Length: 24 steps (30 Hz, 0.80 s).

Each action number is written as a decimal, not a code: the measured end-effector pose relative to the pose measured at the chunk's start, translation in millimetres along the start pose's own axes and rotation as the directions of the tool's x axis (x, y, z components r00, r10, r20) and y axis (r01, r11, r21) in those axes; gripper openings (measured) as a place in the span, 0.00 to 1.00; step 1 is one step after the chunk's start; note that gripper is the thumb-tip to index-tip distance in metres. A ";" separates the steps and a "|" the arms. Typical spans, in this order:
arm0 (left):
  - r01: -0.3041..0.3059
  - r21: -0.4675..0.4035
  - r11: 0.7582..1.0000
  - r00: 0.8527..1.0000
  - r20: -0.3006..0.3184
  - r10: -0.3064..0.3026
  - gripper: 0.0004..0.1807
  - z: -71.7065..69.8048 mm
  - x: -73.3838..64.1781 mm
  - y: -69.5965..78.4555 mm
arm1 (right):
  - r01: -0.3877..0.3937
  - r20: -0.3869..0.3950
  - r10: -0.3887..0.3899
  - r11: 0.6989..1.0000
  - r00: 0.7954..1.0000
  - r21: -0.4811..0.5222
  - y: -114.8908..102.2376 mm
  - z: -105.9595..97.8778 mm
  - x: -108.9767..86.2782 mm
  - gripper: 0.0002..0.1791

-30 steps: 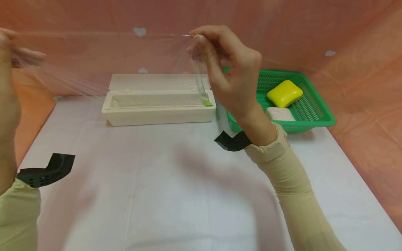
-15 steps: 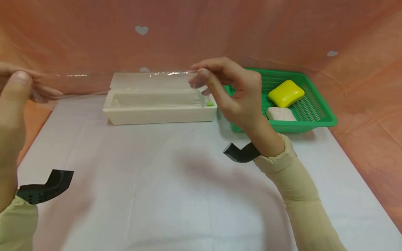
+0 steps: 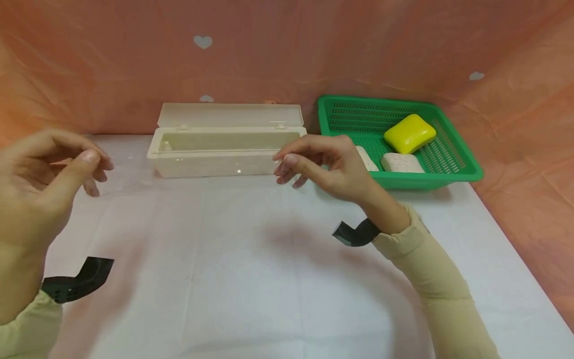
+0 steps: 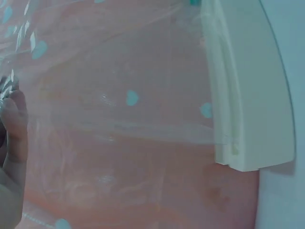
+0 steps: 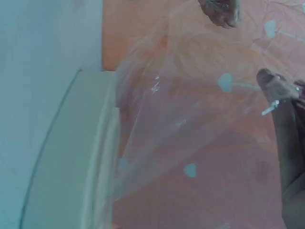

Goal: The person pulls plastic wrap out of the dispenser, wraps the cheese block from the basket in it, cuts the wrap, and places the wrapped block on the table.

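In the head view, pinching clear film (image 3: 238,171) narrowly in left hand (image 3: 40,194), left of the cream box (image 3: 230,130), and in right hand (image 3: 338,172), before its right end: likely to hold it spread. Lid (image 3: 230,115) tipped back behind the box, presumably for access. In the left wrist view, spreading sheer towards the box. In the right wrist view, likewise reaching the box; cannot tell whether joined.

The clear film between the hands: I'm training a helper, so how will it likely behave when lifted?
The clear film is probably floppy, as its folds and wrinkles suggest. It looks sheer, so it's likely light and may tear.
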<state>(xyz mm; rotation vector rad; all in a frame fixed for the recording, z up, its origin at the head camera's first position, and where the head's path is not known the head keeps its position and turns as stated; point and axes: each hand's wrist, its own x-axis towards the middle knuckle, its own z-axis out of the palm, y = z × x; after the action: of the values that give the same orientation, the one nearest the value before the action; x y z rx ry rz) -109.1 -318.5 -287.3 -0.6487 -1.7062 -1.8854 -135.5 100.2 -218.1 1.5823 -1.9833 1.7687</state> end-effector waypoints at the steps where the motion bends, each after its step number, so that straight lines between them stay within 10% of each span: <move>1: 0.008 -0.009 1.000 1.000 0.029 -0.008 0.08 4.9 -1.5 3.0 | -0.035 0.032 0.034 0.999 0.999 0.022 1.7 -0.3 -3.3 0.13; 3: 0.022 0.034 0.999 0.996 0.089 -0.025 0.03 46.8 -4.5 36.5 | -0.101 0.102 0.096 0.994 0.990 0.048 4.9 -1.2 -10.0 0.11; 7: 0.055 0.188 0.981 0.976 0.197 -0.092 0.09 77.5 -12.1 57.6 | -0.240 0.230 0.222 0.969 0.947 0.053 12.2 -1.2 -23.8 0.07; 18: 0.130 0.522 0.843 0.879 0.332 -0.341 0.15 74.5 -43.5 36.4 | -0.392 0.395 0.368 0.920 0.842 -0.022 36.5 9.2 -51.8 0.08; 24: 0.186 0.518 0.835 0.840 0.357 -0.409 0.13 74.3 -54.4 27.0 | -0.438 0.425 0.403 0.899 0.811 -0.017 45.1 12.9 -62.3 0.08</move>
<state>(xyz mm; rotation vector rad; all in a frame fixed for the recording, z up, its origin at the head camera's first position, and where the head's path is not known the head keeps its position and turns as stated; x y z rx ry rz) -49.6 -243.7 -295.4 -0.6829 -2.6017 -1.4750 -129.6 121.5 -292.8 1.7783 -2.6783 1.7699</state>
